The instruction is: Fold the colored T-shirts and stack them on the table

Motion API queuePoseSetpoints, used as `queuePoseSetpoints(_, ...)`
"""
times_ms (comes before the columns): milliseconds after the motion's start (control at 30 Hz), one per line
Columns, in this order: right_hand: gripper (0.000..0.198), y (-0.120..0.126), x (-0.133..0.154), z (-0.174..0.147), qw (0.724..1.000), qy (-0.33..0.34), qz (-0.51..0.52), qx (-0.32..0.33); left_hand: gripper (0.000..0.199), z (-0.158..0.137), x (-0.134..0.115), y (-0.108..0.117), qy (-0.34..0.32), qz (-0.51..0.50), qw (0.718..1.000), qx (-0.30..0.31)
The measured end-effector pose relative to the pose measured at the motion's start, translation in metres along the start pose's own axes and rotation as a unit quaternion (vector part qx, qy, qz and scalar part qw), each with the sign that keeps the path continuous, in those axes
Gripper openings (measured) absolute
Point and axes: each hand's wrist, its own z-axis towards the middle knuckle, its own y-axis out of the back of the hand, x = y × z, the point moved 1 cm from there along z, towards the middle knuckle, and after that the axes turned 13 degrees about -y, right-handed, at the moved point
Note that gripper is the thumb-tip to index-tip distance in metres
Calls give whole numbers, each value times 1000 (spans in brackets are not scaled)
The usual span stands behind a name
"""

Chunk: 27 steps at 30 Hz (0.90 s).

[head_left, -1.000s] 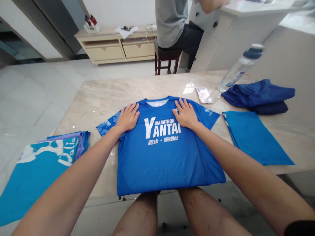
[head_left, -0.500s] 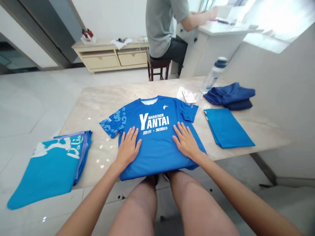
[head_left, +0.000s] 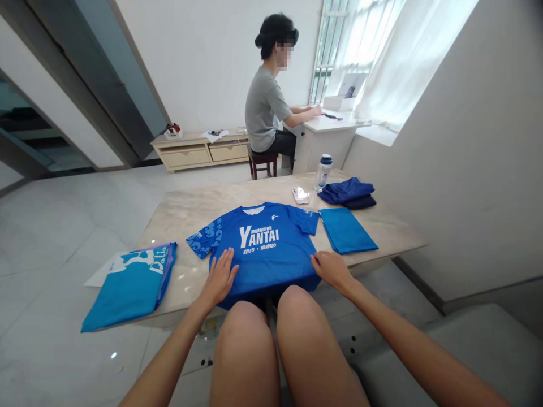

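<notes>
A blue T-shirt (head_left: pixel 258 265) with white "Yantai Marathon" lettering lies front up on the table, its neck away from me and its lower part hanging over the near edge. My left hand (head_left: pixel 219 277) rests flat on the lower left of the shirt, fingers stretched out. At the shirt's right side edge, my right hand (head_left: pixel 334 268) is closed, its fingers curled and pinching the fabric. Just beyond that hand lies a folded teal cloth (head_left: pixel 348 230). On the far left is a folded turquoise garment stack (head_left: pixel 127 285) with white print, overhanging the table's near edge.
The marble-look table (head_left: pixel 178 209) also holds a phone (head_left: pixel 301 195), a clear water bottle (head_left: pixel 323 174) and crumpled navy clothing (head_left: pixel 348 192). A person (head_left: pixel 265 107) sits on a stool by a white desk (head_left: pixel 328 127). A low cabinet (head_left: pixel 190 151) stands along the wall.
My right hand has gone from lying flat on the shirt to pinching its right edge. My left hand stays flat. The view has tilted up, showing more of the seated person and the window.
</notes>
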Motion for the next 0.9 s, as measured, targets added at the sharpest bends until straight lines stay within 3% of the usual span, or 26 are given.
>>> queuePoseSetpoints(133, 35, 27, -3, 42, 996, -60, 59, -24, 66, -3, 11, 6, -35, -12, 998, 42)
queuePoseSetpoints(267, 35, 16, -24, 105, 987, -130, 93, -21, 53, 1, 48, 25, -5, 15, 999, 28)
queuePoseSetpoints(433, 56, -11, -46, 171, 974, -208, 32, -84, 48, 23, 117, 57, 196, 58, 978, -50)
queuePoseSetpoints(600, 83, -24, -38, 201, 954, -292, 22, -63, 72, 51, 170, 66, 381, 63, 922, 5)
queuePoseSetpoints(733, 69, -32, -28, 210, 950, -302, 57, -57, 48, 64, 181, 61, 374, -13, 927, 3)
queuePoseSetpoints(900, 43, -25, -25, 208, 954, -257, 137, -74, 26, 74, 167, 59, 353, -79, 929, -78)
